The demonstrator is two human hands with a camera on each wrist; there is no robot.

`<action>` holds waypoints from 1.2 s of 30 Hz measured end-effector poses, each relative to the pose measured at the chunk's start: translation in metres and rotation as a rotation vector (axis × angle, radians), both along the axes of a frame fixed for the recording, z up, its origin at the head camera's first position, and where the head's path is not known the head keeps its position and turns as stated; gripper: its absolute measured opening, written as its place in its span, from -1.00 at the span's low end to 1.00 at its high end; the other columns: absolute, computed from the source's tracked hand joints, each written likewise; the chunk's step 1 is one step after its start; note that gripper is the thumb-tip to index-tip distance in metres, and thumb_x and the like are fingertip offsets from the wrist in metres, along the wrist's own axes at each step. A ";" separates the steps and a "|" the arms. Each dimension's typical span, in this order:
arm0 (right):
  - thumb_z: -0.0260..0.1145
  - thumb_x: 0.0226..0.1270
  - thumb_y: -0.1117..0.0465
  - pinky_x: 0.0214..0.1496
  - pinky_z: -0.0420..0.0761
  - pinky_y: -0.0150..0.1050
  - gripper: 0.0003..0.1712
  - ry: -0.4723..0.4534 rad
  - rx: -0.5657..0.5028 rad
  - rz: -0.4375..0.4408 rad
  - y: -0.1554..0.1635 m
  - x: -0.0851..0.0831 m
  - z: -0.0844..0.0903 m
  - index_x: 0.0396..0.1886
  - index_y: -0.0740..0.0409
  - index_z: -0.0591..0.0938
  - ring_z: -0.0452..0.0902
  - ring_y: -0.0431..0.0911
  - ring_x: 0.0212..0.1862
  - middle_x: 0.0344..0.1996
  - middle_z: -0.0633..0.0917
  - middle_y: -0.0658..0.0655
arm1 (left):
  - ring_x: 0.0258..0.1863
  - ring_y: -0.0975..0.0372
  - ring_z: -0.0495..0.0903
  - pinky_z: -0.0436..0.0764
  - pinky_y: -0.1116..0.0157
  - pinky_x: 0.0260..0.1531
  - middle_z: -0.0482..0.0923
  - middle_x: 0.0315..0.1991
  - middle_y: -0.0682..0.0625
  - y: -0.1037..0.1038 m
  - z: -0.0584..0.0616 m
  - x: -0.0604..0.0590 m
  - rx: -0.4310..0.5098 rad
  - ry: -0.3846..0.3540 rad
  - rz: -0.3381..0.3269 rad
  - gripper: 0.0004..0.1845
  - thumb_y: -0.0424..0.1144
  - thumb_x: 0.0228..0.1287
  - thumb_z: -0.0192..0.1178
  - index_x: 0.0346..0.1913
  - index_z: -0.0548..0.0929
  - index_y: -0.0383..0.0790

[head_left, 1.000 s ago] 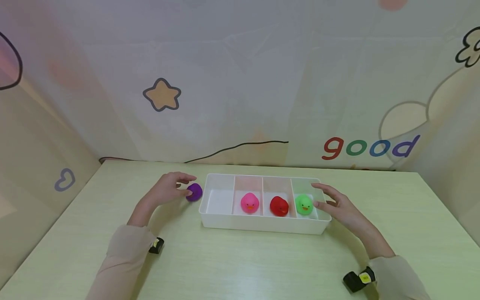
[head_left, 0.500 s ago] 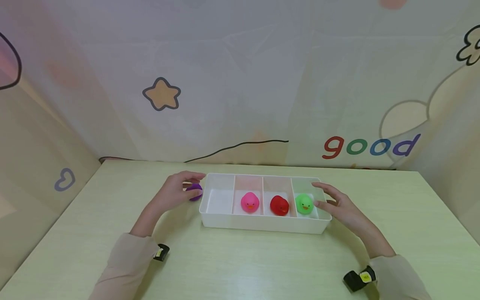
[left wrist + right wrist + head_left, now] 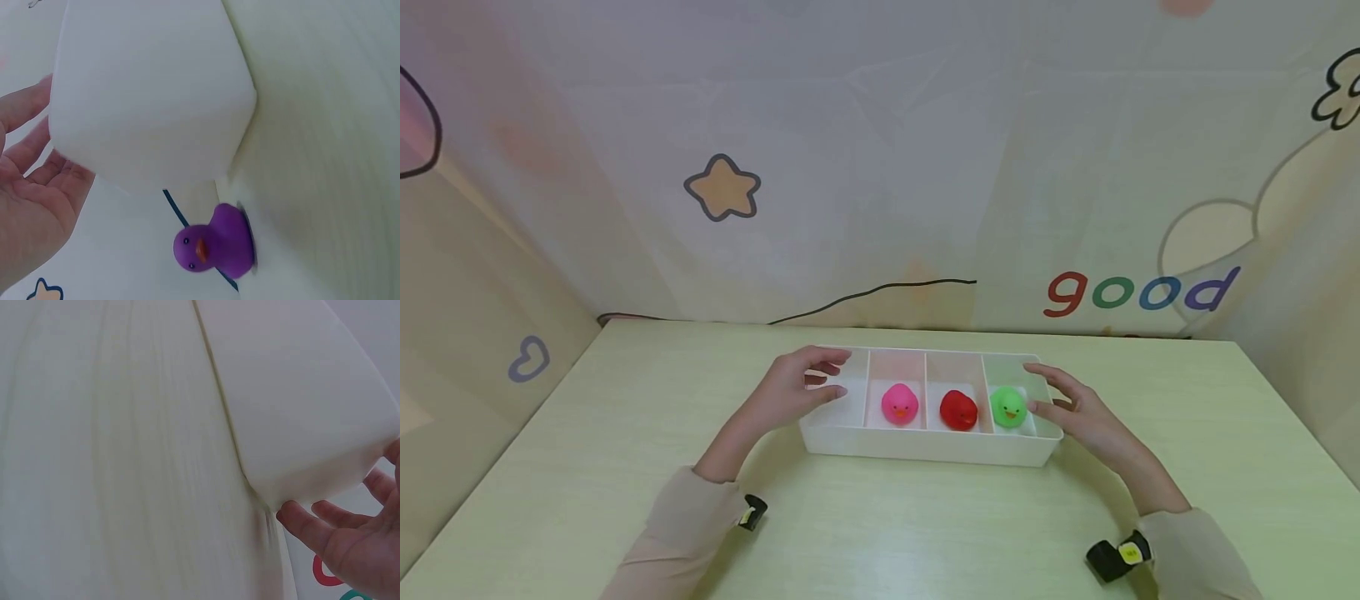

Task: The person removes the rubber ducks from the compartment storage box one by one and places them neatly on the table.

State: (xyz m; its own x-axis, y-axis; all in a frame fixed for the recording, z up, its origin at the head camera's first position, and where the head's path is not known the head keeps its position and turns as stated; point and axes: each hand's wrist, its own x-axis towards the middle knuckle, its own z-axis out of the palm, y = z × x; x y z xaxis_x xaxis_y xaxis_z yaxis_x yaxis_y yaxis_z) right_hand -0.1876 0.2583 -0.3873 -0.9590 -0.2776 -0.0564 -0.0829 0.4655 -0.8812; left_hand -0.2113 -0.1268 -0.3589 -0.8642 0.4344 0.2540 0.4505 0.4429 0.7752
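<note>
A staged play-corner booth is showing: cartoon backdrop [image 3: 880, 167] with star [image 3: 723, 188] and "good" lettering [image 3: 1138, 293] is enclosing a pale table [image 3: 880, 517] bearing a toy-duck tray [image 3: 925, 446].

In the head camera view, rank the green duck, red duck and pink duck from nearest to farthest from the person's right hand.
Measured from the right hand:
1. Green duck, in the rightmost compartment of the white tray, just beside the fingertips.
2. Red duck, one compartment further left.
3. Pink duck, second compartment from the left, farthest away.
</note>
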 end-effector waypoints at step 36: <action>0.15 0.31 0.09 0.06 0.20 0.39 -0.30 -0.030 -0.011 -0.012 -0.001 0.000 0.001 0.38 0.10 0.12 -0.18 0.41 0.32 0.40 -0.08 0.29 | -0.03 0.12 0.49 0.50 0.22 -0.07 0.56 -0.04 -0.05 0.069 0.000 -0.006 -0.419 0.027 -0.069 -0.63 -0.31 0.09 0.28 0.01 0.59 -0.27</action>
